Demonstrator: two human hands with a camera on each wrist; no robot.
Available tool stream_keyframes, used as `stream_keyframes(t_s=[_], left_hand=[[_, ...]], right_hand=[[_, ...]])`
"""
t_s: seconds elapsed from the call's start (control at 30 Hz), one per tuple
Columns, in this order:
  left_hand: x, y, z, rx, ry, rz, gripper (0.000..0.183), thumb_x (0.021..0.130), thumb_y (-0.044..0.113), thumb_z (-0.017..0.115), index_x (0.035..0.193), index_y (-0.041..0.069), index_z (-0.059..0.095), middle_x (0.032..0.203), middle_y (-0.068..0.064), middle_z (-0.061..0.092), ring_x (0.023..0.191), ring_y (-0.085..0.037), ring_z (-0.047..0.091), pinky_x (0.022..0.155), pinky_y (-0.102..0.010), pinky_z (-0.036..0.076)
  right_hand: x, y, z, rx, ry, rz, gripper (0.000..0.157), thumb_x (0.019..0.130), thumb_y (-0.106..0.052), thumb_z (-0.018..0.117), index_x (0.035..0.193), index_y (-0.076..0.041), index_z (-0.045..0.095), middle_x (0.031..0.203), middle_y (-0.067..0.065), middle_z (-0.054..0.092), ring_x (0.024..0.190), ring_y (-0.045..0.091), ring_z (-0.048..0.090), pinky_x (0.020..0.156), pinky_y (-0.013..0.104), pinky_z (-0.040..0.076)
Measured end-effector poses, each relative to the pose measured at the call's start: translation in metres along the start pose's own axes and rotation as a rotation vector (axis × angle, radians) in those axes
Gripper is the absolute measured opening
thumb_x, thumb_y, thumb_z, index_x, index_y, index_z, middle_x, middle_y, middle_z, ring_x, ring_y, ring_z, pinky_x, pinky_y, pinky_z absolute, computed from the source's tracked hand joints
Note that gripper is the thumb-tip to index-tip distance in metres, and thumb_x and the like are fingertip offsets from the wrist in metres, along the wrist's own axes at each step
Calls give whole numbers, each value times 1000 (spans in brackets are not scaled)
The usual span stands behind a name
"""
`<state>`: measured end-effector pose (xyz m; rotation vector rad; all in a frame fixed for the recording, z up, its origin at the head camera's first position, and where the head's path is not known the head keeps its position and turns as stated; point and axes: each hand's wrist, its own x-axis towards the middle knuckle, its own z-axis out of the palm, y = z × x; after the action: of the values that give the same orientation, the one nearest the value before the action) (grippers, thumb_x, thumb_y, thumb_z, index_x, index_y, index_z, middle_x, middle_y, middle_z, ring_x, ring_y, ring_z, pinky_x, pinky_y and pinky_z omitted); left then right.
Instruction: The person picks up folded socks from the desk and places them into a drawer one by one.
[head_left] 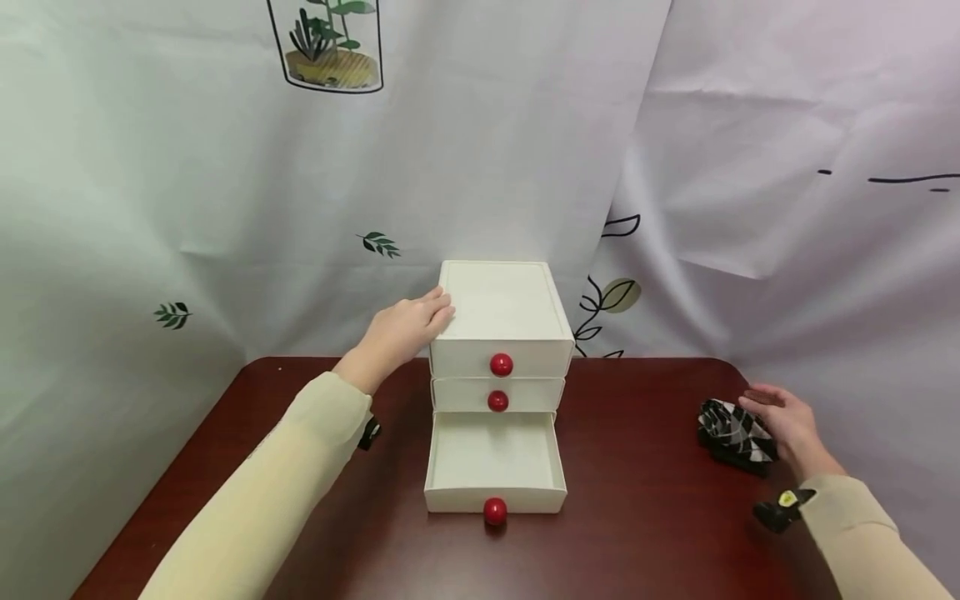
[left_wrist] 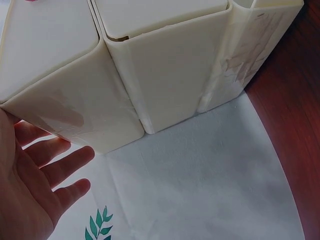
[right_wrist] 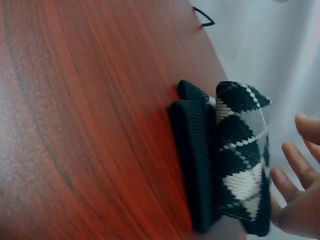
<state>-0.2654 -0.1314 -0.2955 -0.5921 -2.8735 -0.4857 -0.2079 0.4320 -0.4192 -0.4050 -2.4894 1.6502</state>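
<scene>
A white drawer cabinet with red round knobs stands at the table's middle, its bottom drawer pulled out with nothing inside. My left hand rests on the cabinet's upper left edge; in the left wrist view its fingers spread along the side wall. At the right, folded black, grey and white argyle socks lie on the table. Beside them is my right hand, fingers loosely bent at their right side. The right wrist view shows the socks with a dark ribbed cuff, the hand's fingers just off them.
The dark red-brown table has rounded back corners. A pale curtain printed with leaves and a plant jar hangs close behind it. The open drawer's red knob juts toward the front.
</scene>
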Motion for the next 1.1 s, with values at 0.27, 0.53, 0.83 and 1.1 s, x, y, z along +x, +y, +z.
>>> stream_keyframes(t_s=[0.27, 0.53, 0.83, 1.1], left_hand=[[-1, 4, -2, -1, 8, 8, 51, 99, 43, 32, 142, 18, 41, 146, -4, 34, 126, -31, 42, 86, -52, 44], [-1, 5, -5, -13, 9, -3, 51, 99, 44, 32, 143, 18, 40, 147, -3, 33, 129, -30, 39, 91, -52, 41], [-1, 5, -2, -10, -12, -9, 52, 99, 44, 30, 143, 19, 39, 148, -3, 32, 129, -31, 39, 92, -52, 40], [-1, 2, 1, -21, -4, -15, 52, 99, 44, 31, 143, 17, 40, 147, -4, 32, 129, -31, 38, 93, -52, 40]], right_hand=[[-1, 12, -1, -229, -21, 0, 68, 90, -26, 61, 140, 8, 30, 125, 20, 52, 94, 18, 55, 74, 35, 47], [-4, 11, -2, -296, -63, 16, 73, 87, -30, 65, 137, 11, 32, 135, 38, 29, 91, 21, 54, 63, 21, 45], [-14, 11, 10, -340, -54, -6, 62, 86, -22, 66, 133, 10, 41, 139, 41, 19, 118, 51, 30, 73, 41, 42], [-17, 15, 21, -359, -29, -118, 47, 84, -10, 67, 124, 10, 51, 131, 38, 35, 114, 48, 37, 65, 25, 44]])
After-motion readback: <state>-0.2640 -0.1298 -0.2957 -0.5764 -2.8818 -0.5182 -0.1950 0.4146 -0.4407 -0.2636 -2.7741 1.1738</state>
